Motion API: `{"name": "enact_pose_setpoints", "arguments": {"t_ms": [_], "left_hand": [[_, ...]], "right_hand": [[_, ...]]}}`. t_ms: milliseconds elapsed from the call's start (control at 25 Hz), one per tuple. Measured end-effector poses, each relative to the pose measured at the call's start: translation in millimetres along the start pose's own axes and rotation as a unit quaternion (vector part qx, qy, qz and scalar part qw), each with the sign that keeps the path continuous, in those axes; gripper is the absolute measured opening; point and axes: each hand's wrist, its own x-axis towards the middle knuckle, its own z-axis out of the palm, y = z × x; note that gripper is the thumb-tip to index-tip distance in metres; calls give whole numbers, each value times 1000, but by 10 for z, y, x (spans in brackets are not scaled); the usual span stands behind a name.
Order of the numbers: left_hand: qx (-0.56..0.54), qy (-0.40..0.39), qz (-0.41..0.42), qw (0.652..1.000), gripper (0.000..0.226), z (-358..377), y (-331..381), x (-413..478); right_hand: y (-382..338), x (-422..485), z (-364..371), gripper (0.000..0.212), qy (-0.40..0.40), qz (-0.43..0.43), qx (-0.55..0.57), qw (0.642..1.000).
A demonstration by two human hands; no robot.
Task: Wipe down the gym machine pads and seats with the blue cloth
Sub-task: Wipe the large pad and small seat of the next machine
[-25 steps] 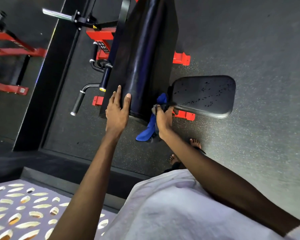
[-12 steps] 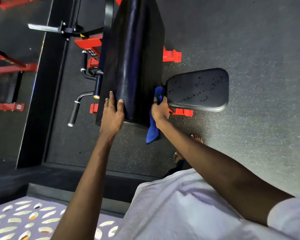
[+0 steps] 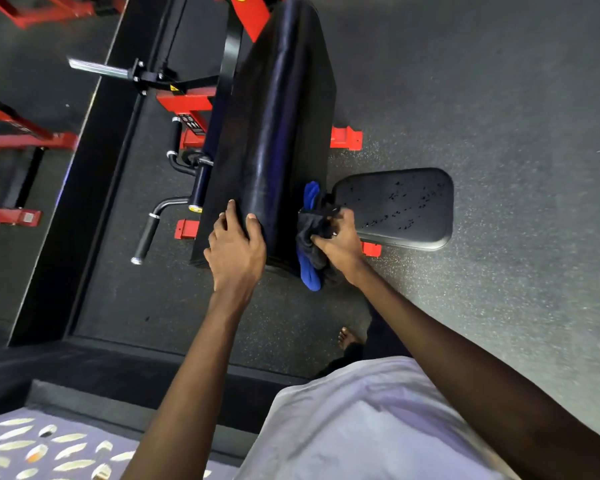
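- Seen from above, a person's two bare arms are reaching down to a black and red gym machine standing on a speckled grey floor (image 3: 499,98).
- Their left hand (image 3: 234,245) is lying open and flat on the near end of a long black back pad (image 3: 278,133), with the fingers spreading over its rounded edge.
- Their right hand (image 3: 340,239) is closing around a bunched blue cloth (image 3: 310,271), gripping it tightly.
- That cloth is sitting in the gap between the long pad and a smaller black seat pad (image 3: 395,206) to its right; one blue tail is sticking up above the hand and another is hanging below it. Part of the bundle is looking dark grey.
- Small dark specks are showing across the seat pad's top.
- A black grip handle (image 3: 146,237) is jutting out to the left of the long pad.
- Red frame feet (image 3: 346,138) are resting on the floor beside the machine.
- Below, a pale shirt (image 3: 361,427) and one bare foot (image 3: 349,337) are showing.
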Motion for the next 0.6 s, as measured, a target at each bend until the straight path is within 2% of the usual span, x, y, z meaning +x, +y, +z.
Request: {"name": "enact_pose_setpoints", "arguments": {"t_ms": [80,160,240,320,400,480,600], "left_hand": [[21,17,8,1000,64,24,-19,-5],[20,17,10,1000,67,38,-43,1],[19,20,10,1000,68,43,-55,11],[21,23,12,999,68,59,-57,9],[19,23,11,1000,67,71,-67,15],[18,23,11,1000,65,79,-81,33],[18,23,10,1000,60,94,-86,40]], "right_hand": [[-44,86,47,37,57,76,103,990],[-119,142,114,21,94,115,203,968],[-156,80,146,15,56,103,189,975],[-88,-96,143,23,-29,50,100,993],[41,-219,238,46,-55,-3,-18,998],[-77,-124,395,52,17,8,-51,999],[-318,111,543,53,144,91,-20,985]]}}
